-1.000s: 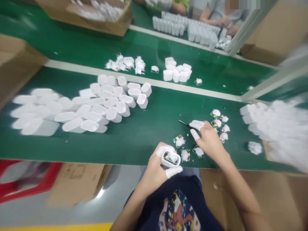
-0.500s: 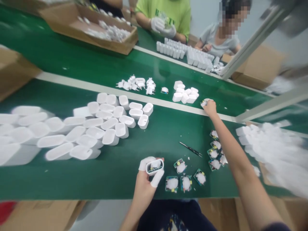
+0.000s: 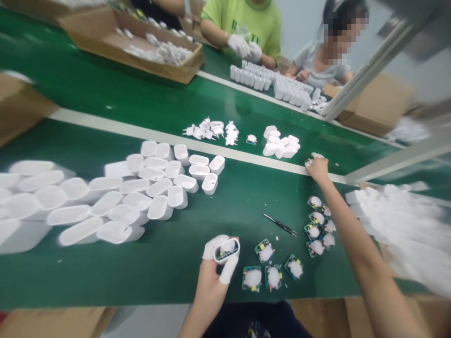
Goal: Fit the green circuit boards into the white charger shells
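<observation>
My left hand (image 3: pixel 213 270), with white finger cots on, is closed around a white oval charger housing (image 3: pixel 237 251). Its open end faces up, and a circuit board (image 3: pixel 225 249) shows inside. My right hand (image 3: pixel 319 168) is stretched out to the far belt, its fingers closed on a small circuit board (image 3: pixel 308 162), mostly hidden by the fingers. Close to my left hand lie several circuit boards (image 3: pixel 252 279) topped with white glue. More boards (image 3: pixel 313 231) are grouped beneath my right forearm. Black tweezers (image 3: pixel 280 224) rest between the two groups.
Several empty white housings (image 3: pixel 160 206) stand across the left of the green table. On the belt are plug parts (image 3: pixel 207 129), a lone board (image 3: pixel 251 139) and white housings (image 3: pixel 281 142). A blurred white pile (image 3: pixel 398 220) and a slanting post (image 3: pixel 369 70) are at right. Co-workers (image 3: pixel 243 28) sit opposite.
The things on the far belt have shifted right. My right hand has moved right along with them, still closed. My left hand keeps hold of the housing in nearly the same place.
</observation>
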`<state>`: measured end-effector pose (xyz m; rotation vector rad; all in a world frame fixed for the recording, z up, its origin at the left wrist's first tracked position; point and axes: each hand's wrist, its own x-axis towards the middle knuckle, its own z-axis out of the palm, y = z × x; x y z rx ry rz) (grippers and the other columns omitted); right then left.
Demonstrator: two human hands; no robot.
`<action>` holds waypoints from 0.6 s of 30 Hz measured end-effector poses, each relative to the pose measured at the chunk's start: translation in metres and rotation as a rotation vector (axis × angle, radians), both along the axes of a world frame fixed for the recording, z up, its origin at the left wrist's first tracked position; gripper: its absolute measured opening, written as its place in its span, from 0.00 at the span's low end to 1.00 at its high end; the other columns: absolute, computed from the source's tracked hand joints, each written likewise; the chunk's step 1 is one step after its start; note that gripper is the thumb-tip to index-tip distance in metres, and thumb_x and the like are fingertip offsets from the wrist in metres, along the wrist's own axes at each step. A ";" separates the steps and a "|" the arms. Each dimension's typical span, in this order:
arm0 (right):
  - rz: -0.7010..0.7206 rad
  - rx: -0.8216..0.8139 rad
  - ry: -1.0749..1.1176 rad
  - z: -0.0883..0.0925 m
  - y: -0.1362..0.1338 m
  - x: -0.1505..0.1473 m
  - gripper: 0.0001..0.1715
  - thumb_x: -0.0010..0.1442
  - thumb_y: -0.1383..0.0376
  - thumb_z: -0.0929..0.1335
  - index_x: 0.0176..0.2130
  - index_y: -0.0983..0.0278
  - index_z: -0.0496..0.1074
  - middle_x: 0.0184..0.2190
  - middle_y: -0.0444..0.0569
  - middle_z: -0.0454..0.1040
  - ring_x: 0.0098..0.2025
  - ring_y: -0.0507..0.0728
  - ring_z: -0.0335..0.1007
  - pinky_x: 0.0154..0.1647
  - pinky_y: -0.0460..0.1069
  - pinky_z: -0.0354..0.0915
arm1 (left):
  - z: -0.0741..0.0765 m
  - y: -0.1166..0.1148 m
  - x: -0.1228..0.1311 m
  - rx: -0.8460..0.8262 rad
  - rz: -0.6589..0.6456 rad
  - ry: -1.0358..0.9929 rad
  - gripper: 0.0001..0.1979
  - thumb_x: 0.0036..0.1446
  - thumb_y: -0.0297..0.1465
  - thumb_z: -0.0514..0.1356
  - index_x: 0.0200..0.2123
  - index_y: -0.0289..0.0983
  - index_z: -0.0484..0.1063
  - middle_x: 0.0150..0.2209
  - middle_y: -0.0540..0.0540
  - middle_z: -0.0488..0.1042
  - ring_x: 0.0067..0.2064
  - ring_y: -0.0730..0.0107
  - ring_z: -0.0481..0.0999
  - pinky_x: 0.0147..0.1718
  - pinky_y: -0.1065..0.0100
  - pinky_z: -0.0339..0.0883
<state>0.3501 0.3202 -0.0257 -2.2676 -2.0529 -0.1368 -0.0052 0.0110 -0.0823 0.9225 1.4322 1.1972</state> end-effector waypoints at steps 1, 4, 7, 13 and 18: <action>0.044 0.000 -0.005 0.005 0.002 -0.004 0.30 0.68 0.60 0.73 0.64 0.69 0.69 0.65 0.64 0.70 0.67 0.72 0.66 0.67 0.69 0.63 | 0.004 0.002 -0.001 0.005 -0.007 0.023 0.20 0.63 0.44 0.66 0.52 0.39 0.74 0.52 0.38 0.82 0.53 0.52 0.83 0.55 0.55 0.75; 0.211 -0.041 -0.018 0.024 0.014 -0.019 0.37 0.65 0.62 0.74 0.68 0.71 0.65 0.69 0.69 0.64 0.73 0.75 0.57 0.71 0.66 0.59 | 0.014 0.013 -0.007 0.031 -0.033 0.158 0.18 0.61 0.43 0.66 0.50 0.40 0.76 0.51 0.39 0.84 0.52 0.51 0.84 0.54 0.54 0.77; 0.276 -0.122 -0.046 0.041 0.033 -0.032 0.26 0.70 0.61 0.71 0.63 0.67 0.70 0.64 0.62 0.72 0.65 0.69 0.69 0.65 0.64 0.66 | 0.018 0.028 -0.017 0.023 -0.077 0.333 0.16 0.61 0.43 0.64 0.49 0.42 0.76 0.53 0.39 0.85 0.51 0.50 0.86 0.52 0.53 0.78; 0.274 -0.285 -0.106 0.051 0.060 -0.035 0.21 0.71 0.58 0.72 0.57 0.66 0.74 0.57 0.56 0.76 0.54 0.63 0.77 0.55 0.61 0.76 | 0.001 0.041 -0.048 0.056 -0.220 0.573 0.16 0.63 0.45 0.59 0.47 0.43 0.75 0.55 0.37 0.84 0.62 0.40 0.80 0.63 0.39 0.71; 0.276 -0.340 -0.102 0.049 0.062 -0.021 0.21 0.71 0.58 0.72 0.58 0.66 0.74 0.56 0.56 0.76 0.53 0.62 0.78 0.53 0.60 0.77 | 0.036 0.076 -0.055 0.364 -0.330 0.752 0.26 0.63 0.43 0.64 0.62 0.44 0.71 0.65 0.37 0.76 0.66 0.43 0.76 0.63 0.46 0.72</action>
